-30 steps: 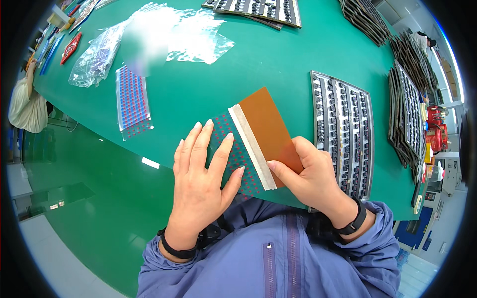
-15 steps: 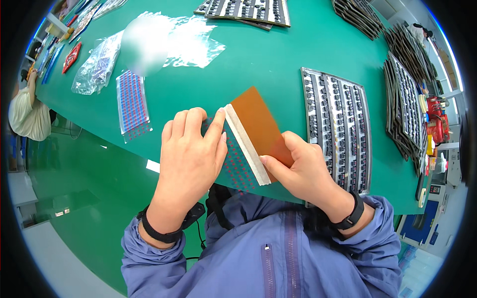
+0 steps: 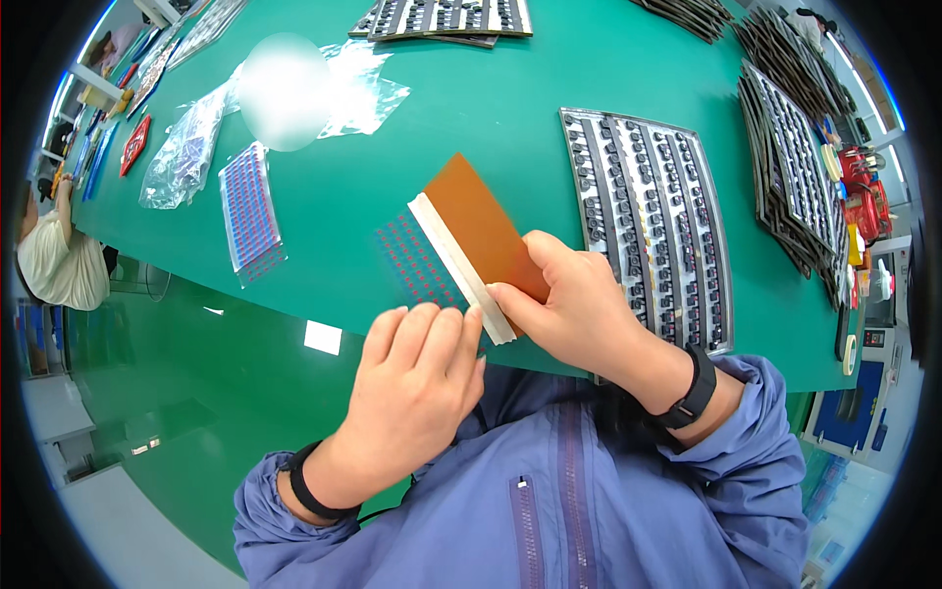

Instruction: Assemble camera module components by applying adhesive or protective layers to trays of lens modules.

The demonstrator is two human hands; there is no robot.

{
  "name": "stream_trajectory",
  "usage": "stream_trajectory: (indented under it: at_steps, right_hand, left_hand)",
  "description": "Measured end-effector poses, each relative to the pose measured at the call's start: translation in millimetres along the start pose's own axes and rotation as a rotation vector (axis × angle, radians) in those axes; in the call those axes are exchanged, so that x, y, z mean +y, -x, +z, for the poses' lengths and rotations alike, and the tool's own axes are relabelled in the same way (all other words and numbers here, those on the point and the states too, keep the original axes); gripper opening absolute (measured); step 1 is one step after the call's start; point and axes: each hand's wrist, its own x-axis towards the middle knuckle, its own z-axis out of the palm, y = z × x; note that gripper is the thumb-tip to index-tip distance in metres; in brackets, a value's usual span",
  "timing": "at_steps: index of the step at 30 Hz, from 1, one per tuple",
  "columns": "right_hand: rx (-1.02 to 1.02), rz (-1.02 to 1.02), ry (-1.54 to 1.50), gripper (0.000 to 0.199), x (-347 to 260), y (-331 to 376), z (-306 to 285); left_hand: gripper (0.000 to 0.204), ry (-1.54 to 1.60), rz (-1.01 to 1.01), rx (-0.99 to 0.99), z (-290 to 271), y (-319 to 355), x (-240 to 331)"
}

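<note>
My right hand grips a brown flat card by its lower right part, thumb on top. Along the card's left edge runs a pale cream strip. A clear sheet with rows of small red dots reaches out left from under that strip. At the strip's lower end, my left hand is closed, fingers together and index fingertip close to the sheet's lower corner. What its fingertips pinch, if anything, is hidden.
On the green table, a tray of small black parts lies to the right, with stacked trays beyond. To the left are a red-and-blue dotted sheet and clear plastic bags. A person sits far left.
My left hand has slid down along the strip, from its upper end to its lower end, uncovering the dotted sheet. The card has shifted slightly left and up in my right hand.
</note>
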Motion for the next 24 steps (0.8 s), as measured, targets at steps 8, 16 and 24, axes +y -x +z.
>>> stream_trajectory:
  at_steps: [8, 16, 24]
  right_hand:
    - [-0.014, 0.02, 0.051, 0.026, -1.0, -0.1, -1.5]
    - [0.029, -0.016, 0.054, 0.028, 0.9, 3.5, -1.6]
    - [0.183, -0.538, 0.234, 0.016, -14.5, 28.9, -17.7]
  left_hand:
    - [0.042, 0.045, 0.037, -0.001, 1.3, 13.3, 17.1]
    - [0.042, 0.174, 0.032, -0.048, -9.0, 5.2, 14.5]
    - [0.042, 0.776, -0.374, 0.279, -41.0, -14.6, -65.8]
